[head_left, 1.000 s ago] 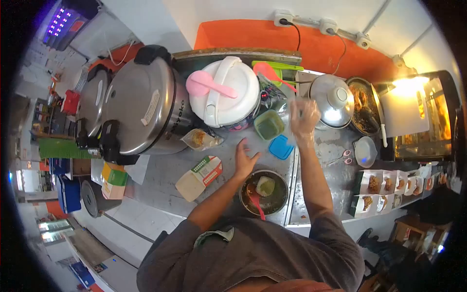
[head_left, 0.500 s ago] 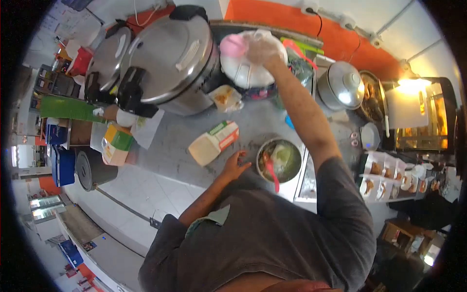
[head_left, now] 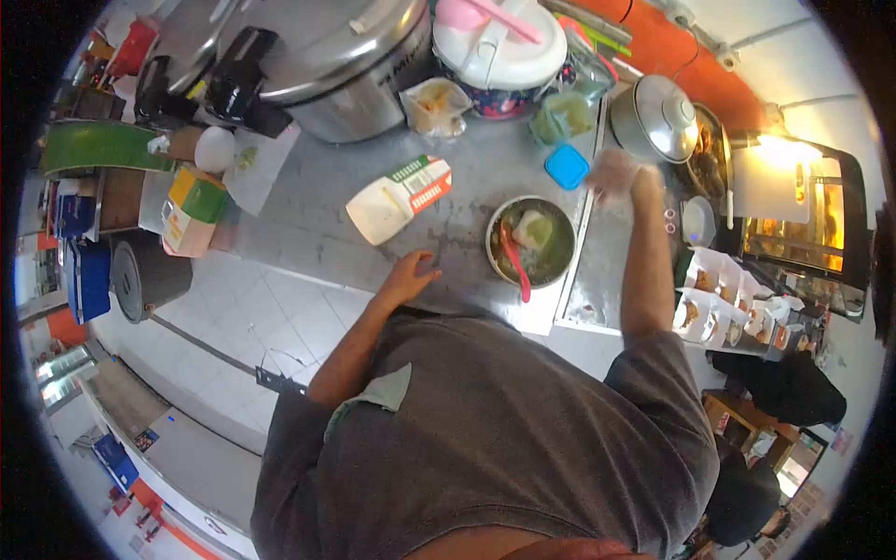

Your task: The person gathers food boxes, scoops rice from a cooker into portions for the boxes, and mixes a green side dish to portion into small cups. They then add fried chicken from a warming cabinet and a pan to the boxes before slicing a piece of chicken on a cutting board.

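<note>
My left hand hovers over the front edge of the metal table, fingers apart and nothing in them. In front of it lies a white, green and red carton on its side. My right hand, seemingly in a clear plastic glove, is smeared by motion; its fingers cannot be made out. It is just right of a blue square lid and a container with green contents. Between my hands stands a metal bowl with a pale green lump and a red spoon leaning on its rim.
A pink ladle rests on a white-lidded pot at the back. Large pressure cookers stand back left, beside a bag of food. A lidded aluminium pot, a lit oven and food trays are on the right.
My right hand has left the white pot lid and moved right and nearer to me. My left hand stays near the table edge. The view has shifted, lifting the table items in frame.
</note>
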